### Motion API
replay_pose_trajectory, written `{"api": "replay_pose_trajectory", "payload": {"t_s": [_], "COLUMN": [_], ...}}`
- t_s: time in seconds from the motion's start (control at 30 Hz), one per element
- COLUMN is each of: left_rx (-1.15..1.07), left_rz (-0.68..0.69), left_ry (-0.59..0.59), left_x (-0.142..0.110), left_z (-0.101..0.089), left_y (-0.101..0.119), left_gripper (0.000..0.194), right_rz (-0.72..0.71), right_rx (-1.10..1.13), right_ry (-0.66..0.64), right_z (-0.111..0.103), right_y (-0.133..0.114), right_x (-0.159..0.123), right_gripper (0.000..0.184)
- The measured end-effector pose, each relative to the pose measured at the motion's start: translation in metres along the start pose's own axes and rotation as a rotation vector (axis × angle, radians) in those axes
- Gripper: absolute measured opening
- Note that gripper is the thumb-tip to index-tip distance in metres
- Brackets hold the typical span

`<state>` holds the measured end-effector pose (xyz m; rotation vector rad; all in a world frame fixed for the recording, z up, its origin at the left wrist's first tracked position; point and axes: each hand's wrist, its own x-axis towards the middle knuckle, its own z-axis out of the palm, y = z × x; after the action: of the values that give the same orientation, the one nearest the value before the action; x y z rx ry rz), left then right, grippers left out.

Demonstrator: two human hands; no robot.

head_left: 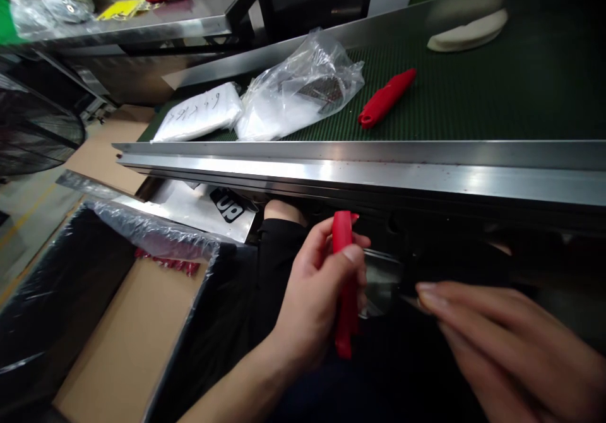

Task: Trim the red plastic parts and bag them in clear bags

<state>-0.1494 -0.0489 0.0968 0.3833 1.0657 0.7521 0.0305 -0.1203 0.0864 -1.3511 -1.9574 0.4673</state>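
Note:
In the head view my left hand is closed around a long red plastic part, held upright with the thumb across it. My right hand, partly blurred, is apart from it on the right. Its thumb and fingertips pinch together; a thin pointed tip shows there, too small to name. Beyond the metal rail, another red plastic part lies slantwise on the green ribbed conveyor belt. A curved cream-coloured piece lies farther back on the belt.
The conveyor's metal rail runs in front of me. On the belt sit a clear plastic bag and a white wrapped packet. At lower left stands a lined carton with red pieces inside; a fan stands behind it.

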Motion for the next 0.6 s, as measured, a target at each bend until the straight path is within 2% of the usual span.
{"api": "replay_pose_trajectory", "payload": {"t_s": [0.1, 0.27, 0.6], "left_rx": [0.116, 0.207, 0.284], "left_rz": [-0.03, -0.026, -0.001], "left_ry": [-0.05, -0.093, -0.059], "left_x": [-0.009, -0.02, -0.019], "left_z": [-0.002, -0.003, -0.002], "left_y": [-0.005, -0.011, -0.015], "left_gripper": [0.035, 0.034, 0.032], "right_rz": [0.056, 0.038, 0.028], "right_rx": [-0.078, -0.147, -0.13], "right_ry": [0.101, 0.064, 0.015], "right_z": [0.003, 0.007, 0.01], "right_y": [0.0, -0.009, -0.002], "right_x": [0.015, 0.033, 0.023], "right_gripper": [0.047, 0.035, 0.044]}}
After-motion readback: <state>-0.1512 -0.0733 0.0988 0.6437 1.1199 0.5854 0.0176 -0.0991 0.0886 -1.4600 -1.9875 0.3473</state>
